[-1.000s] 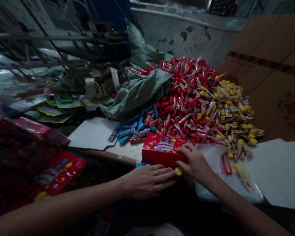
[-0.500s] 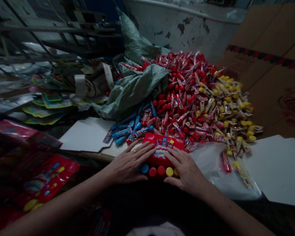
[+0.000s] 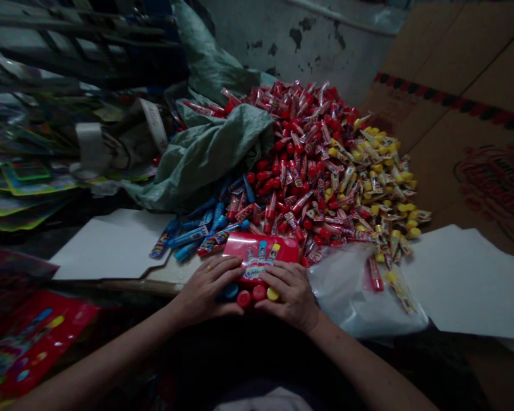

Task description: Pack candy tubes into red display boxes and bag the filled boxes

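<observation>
A red printed bubble gum pack (image 3: pixel 261 246) lies at the front edge of the table, with blue, red and yellow tube caps (image 3: pixel 252 295) showing along its near side. My left hand (image 3: pixel 209 285) grips the left end, fingers over the top and thumb below by the caps. Around the right end, my right hand (image 3: pixel 289 291) is closed in the same way. The pack's ends are partly hidden under my hands. Just beyond it are blue tubes (image 3: pixel 192 235) and a large heap of red tubes (image 3: pixel 302 171), with yellow tubes (image 3: pixel 389 171) on the right side.
White card sheets (image 3: pixel 115 242) lie left, and more white card (image 3: pixel 462 279) right. A clear plastic bag (image 3: pixel 346 285) is beside my right hand. A green woven sack (image 3: pixel 214 142) lies behind, a large cardboard box (image 3: pixel 466 131) stands right, and other red packs (image 3: pixel 38 337) are lower left.
The view has swung right, so the scene sits further left. My fingers have gone from lying flatter across the pack to curling more closely around it, with my hands nearer together.
</observation>
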`<state>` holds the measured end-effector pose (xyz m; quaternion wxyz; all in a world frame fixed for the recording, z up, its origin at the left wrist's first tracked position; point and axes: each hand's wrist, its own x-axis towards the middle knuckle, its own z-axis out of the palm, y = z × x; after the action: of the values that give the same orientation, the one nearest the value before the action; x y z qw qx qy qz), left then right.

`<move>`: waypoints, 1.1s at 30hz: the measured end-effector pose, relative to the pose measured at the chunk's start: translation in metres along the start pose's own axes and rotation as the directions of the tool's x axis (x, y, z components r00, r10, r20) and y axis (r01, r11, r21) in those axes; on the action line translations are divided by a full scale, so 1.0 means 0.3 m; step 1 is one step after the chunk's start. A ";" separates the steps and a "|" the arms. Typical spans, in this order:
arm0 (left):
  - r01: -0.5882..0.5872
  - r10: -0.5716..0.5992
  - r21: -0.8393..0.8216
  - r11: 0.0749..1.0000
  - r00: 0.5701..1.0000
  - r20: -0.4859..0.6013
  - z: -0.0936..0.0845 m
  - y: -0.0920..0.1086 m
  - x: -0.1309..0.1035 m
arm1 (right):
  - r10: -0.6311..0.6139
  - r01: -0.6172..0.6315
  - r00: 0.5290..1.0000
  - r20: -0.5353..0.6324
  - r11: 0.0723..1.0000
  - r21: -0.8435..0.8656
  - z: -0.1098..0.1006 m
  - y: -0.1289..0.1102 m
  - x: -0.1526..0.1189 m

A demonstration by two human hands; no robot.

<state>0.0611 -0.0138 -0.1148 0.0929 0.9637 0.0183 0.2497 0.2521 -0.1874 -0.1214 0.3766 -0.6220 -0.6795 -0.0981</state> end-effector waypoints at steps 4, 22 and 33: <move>0.010 -0.010 0.004 1.000 0.995 -0.098 0.011 -0.027 -0.018 | 0.036 -0.035 0.999 -0.024 0.999 0.026 0.048 0.010 0.021; 0.411 -0.422 -0.143 0.900 0.905 -0.054 -0.065 0.005 -0.045 | 0.781 -0.829 0.536 -0.320 0.558 -0.026 -0.250 0.197 -0.470; 0.432 -0.467 -0.197 0.880 0.864 -0.190 -0.094 0.106 0.026 | 0.793 -0.792 0.609 0.022 0.606 0.075 -0.350 0.322 -0.493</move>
<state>0.0539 -0.0396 -0.0811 0.2170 0.8873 0.2348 0.3324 0.3733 -0.3446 -0.1743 0.4094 -0.8426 -0.3352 0.1007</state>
